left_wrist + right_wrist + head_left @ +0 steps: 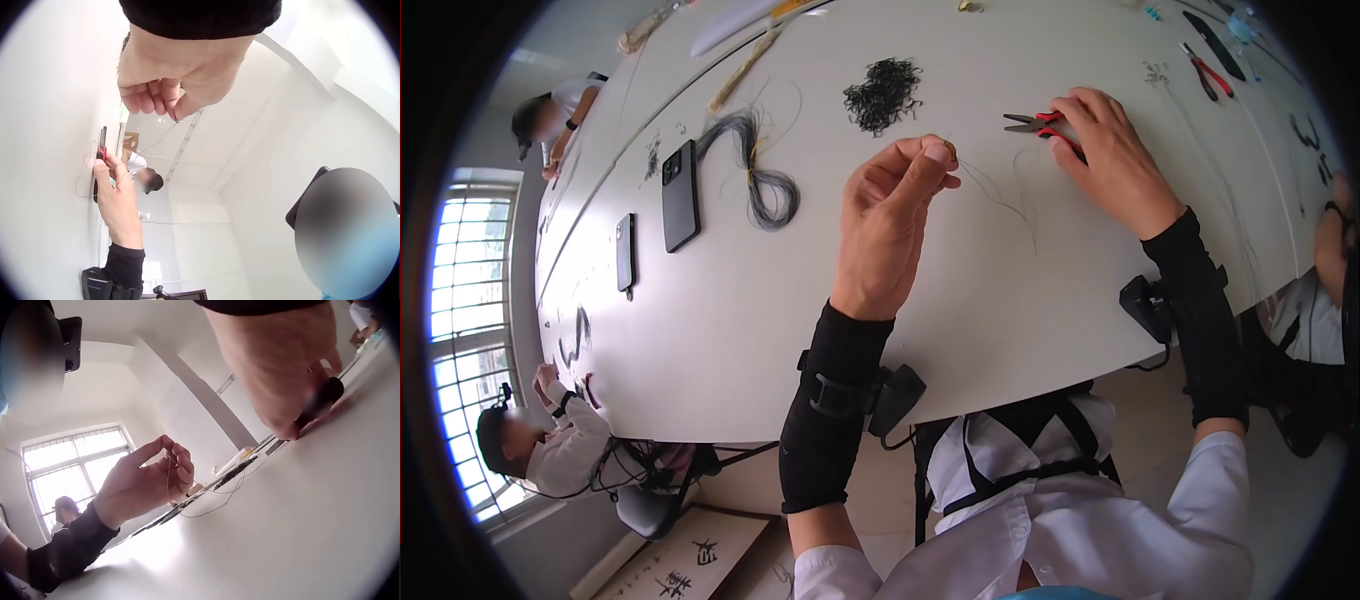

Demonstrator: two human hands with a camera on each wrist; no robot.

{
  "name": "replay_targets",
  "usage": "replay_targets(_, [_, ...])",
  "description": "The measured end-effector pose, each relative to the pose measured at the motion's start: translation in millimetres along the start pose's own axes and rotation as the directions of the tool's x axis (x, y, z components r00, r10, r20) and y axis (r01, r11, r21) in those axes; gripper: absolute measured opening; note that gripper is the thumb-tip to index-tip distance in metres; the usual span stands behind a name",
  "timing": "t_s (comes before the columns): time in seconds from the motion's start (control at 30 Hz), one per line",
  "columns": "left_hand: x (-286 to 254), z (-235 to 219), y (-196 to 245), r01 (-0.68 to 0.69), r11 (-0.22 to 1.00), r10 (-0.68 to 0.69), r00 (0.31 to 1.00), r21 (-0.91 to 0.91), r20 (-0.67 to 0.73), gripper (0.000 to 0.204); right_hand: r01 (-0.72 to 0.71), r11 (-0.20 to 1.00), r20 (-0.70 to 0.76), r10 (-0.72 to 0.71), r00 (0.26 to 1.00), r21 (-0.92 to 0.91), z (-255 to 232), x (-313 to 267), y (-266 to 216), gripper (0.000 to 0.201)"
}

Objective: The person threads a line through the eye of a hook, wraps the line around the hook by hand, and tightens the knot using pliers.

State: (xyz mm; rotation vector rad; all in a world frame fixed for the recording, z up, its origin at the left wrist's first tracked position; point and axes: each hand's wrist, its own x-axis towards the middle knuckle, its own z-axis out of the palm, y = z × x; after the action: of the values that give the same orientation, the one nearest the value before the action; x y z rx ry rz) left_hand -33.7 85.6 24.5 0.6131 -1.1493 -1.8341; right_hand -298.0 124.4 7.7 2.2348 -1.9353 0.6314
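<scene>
My left hand (940, 155) is lifted above the white table (820, 300) and pinches the end of a thin dark strand (1005, 200) between thumb and fingertips. The strand trails down onto the tabletop. In the right wrist view the left hand (170, 464) holds the same strand (219, 497) up against the light. My right hand (1072, 128) lies on the table to the right and grips small red-handled pliers (1040, 125), their tips pointing left. The left wrist view shows the left hand (167, 107) close up and the right hand (112, 184) with the pliers (103, 149) on the table.
A pile of small black rings (883, 93) lies beyond the hands. A looped grey hair bundle (755, 170) and two dark phones (680, 195) (626, 250) lie to the left. More pliers (1205, 70) sit far right. Other people sit along the table's left edge.
</scene>
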Motion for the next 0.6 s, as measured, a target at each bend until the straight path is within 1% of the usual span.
replay_targets(0.07, [0, 0, -1, -0.006, 1.000, 0.006, 1.000, -0.004, 0.000, 0.018, 0.023, 1.000, -0.024, -0.023, 0.999, -0.002, 6, 0, 3, 0.032])
replay_targets(0.17, [-1, 3, 1, -0.011, 1.000, 0.012, 1.000, 0.017, -0.021, 0.018, -0.027, 0.999, -0.063, 0.030, 0.998, 0.046, -1, 3, -6, 0.027])
replay_targets(0.2, [-1, 2, 1, -0.012, 1.000, 0.012, 1.000, 0.023, -0.026, 0.018, -0.047, 0.984, -0.044, 0.055, 0.997, 0.174, -6, 3, -13, 0.026])
replay_targets(0.27, [-1, 2, 1, -0.010, 0.999, 0.011, 0.999, 0.037, -0.038, 0.018, -0.094, 0.903, 0.005, 0.101, 0.995, 0.419, -25, 2, -35, 0.025])
replay_targets(0.3, [-1, 2, 1, -0.016, 0.999, 0.017, 0.999, 0.038, -0.039, 0.018, -0.178, 0.845, 0.116, 0.138, 0.984, 0.504, -38, 1, -48, 0.024])
replay_targets(0.4, [-2, 3, 3, -0.029, 0.999, 0.031, 0.998, 0.040, -0.046, 0.018, -0.142, 0.773, 0.141, 0.069, 0.988, 0.619, -43, -7, -70, 0.023])
replay_targets(0.43, [-2, 3, 3, -0.031, 0.999, 0.033, 0.998, 0.039, -0.049, 0.018, -0.188, 0.783, 0.213, 0.072, 0.974, 0.593, -54, -5, -79, 0.023])
replay_targets(0.53, [-2, 3, 2, -0.036, 0.999, 0.038, 0.998, 0.039, -0.055, 0.017, -0.103, 0.816, 0.134, 0.032, 0.990, 0.569, -52, -7, -88, 0.022])
replay_targets(0.6, [-1, 4, 2, -0.038, 0.998, 0.040, 0.998, 0.041, -0.057, 0.017, -0.107, 0.809, 0.137, 0.032, 0.990, 0.578, -51, -6, -90, 0.022])
